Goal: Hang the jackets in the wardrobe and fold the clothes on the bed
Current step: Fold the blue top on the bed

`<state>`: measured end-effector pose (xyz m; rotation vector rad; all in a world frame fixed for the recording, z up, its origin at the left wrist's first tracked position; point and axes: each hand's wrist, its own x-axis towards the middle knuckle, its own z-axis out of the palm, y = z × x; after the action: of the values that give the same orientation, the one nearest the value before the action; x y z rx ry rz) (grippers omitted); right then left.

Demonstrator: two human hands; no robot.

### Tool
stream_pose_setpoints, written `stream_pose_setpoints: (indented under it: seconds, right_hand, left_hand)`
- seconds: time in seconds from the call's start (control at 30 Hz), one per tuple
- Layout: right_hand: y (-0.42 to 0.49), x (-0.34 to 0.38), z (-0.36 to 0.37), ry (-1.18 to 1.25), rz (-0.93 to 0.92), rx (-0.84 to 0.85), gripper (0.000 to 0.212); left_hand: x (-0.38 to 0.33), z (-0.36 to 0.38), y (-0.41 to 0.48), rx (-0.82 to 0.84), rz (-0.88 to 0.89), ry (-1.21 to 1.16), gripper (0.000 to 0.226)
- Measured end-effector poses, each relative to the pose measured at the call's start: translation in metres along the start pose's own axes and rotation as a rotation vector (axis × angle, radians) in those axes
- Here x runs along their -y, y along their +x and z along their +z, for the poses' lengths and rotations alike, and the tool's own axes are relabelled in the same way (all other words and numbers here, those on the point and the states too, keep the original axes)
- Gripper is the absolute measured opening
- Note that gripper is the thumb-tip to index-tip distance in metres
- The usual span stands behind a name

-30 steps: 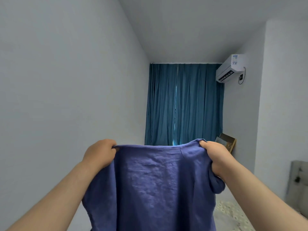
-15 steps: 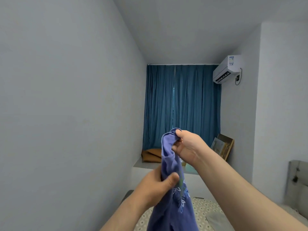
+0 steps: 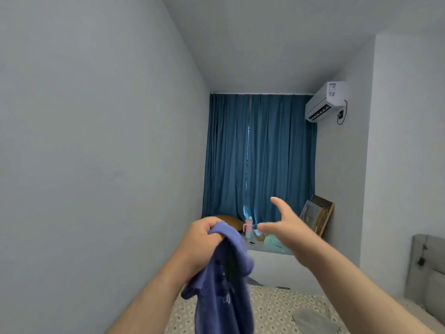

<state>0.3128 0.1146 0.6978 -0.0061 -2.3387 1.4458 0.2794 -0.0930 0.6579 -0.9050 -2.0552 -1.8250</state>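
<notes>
While the left hand (image 3: 203, 239) is held up in the near middle of the view, its fingers (image 3: 208, 225) are curled tight round a bunched fold of the blue-purple shirt (image 3: 224, 292). The shirt hangs down from that fist in a narrow, gathered drape. Its lower end runs off the bottom edge of the view, above the bed (image 3: 277, 309). A pale print shows on the cloth, too blurred to read.

Just to the right, the right hand (image 3: 289, 227) is stretched forward, clear of the shirt and holding nothing. Its fingers (image 3: 266, 229) are spread wide. They are smeared by motion, so the topmost digit is probably the thumb, though I cannot be sure.

Below both forearms lies the bed, covered in a beige sheet with a small repeating pattern. A grey piece of cloth (image 3: 310, 319) lies on it near the lower right. A grey padded headboard (image 3: 428, 273) stands at the right edge.

Beyond the foot of the bed is a pale window ledge (image 3: 272, 251). On it, from left to right, are a brown cushion (image 3: 230, 221), a pink bottle (image 3: 248, 227) standing upright, a small dark item (image 3: 251, 242) and something mint green (image 3: 274, 242). The right hand partly hides the mint green thing. Framed pictures (image 3: 319, 216) lean against the right wall at the end of the ledge.

Behind the ledge, a dark teal curtain (image 3: 260, 153) is drawn across the window, with a thin line of light at its middle. A white air conditioner (image 3: 322, 102) is mounted high on the right wall beside the curtain.
</notes>
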Motion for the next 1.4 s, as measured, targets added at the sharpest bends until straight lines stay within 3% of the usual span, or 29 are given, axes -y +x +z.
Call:
stream_pose_setpoints:
  seconds: [0.1, 0.17, 0.23, 0.3, 0.37, 0.47, 0.6, 0.73, 0.8, 0.9, 0.97, 1.1, 1.2, 1.3, 1.4]
  right_hand:
    - [-0.018, -0.001, 0.021, 0.133, -0.171, 0.378, 0.050]
    - [-0.024, -0.004, 0.034, 0.098, -0.233, 0.481, 0.029]
    - [-0.028, -0.004, 0.045, 0.064, -0.275, 0.424, 0.012]
    - [-0.024, -0.007, 0.052, 0.021, -0.294, 0.332, 0.024]
    - [-0.019, -0.006, 0.053, 0.032, -0.290, 0.258, 0.017]
    - [-0.015, 0.004, 0.051, 0.187, -0.278, 0.205, 0.024]
    - [-0.008, 0.025, 0.042, 0.463, -0.179, 0.127, 0.029]
    - [-0.001, 0.032, 0.029, 0.553, -0.172, 0.116, 0.030]
    - [0.000, 0.031, 0.026, 0.558, -0.178, 0.130, 0.038]
    - [0.001, 0.028, 0.023, 0.547, -0.168, 0.132, 0.042]
    - [0.001, 0.026, 0.020, 0.543, -0.151, 0.113, 0.037]
    - [0.003, 0.017, 0.007, 0.478, -0.129, 0.103, 0.027]
    - [0.006, 0.007, -0.007, 0.326, -0.065, 0.002, 0.021]
    - [0.010, -0.006, -0.023, -0.238, -0.105, -0.102, 0.022]
    - [0.010, -0.011, -0.027, -0.761, -0.079, -0.014, 0.022]
  left_hand:
    - [-0.016, -0.006, 0.007, 0.090, 0.058, 0.150, 0.026]
    - [-0.023, -0.010, 0.011, 0.074, 0.035, 0.200, 0.021]
    - [-0.025, -0.015, 0.014, 0.049, 0.027, 0.247, 0.015]
    - [-0.025, -0.023, 0.016, 0.016, 0.049, 0.302, 0.016]
    - [-0.024, -0.033, 0.015, -0.031, 0.062, 0.323, 0.015]
    - [-0.014, -0.046, 0.008, -0.006, 0.004, 0.331, 0.010]
    - [0.012, -0.044, -0.007, 0.116, -0.200, 0.147, 0.011]
    - [0.032, -0.032, -0.018, 0.048, -0.346, -0.094, 0.009]
    - [0.036, -0.025, -0.023, 0.108, -0.383, -0.278, 0.023]
    - [0.035, -0.012, -0.026, 0.228, -0.364, -0.296, 0.053]
    - [0.036, -0.003, -0.024, 0.206, -0.360, -0.278, 0.048]
    - [0.038, 0.004, -0.012, 0.095, -0.346, -0.332, 0.010]
    - [0.027, -0.004, 0.004, -0.093, -0.316, -0.399, 0.015]
    - [0.006, -0.019, 0.021, -0.174, -0.242, -0.344, 0.018]
    - [-0.011, -0.030, 0.032, -0.094, -0.122, -0.169, 0.021]
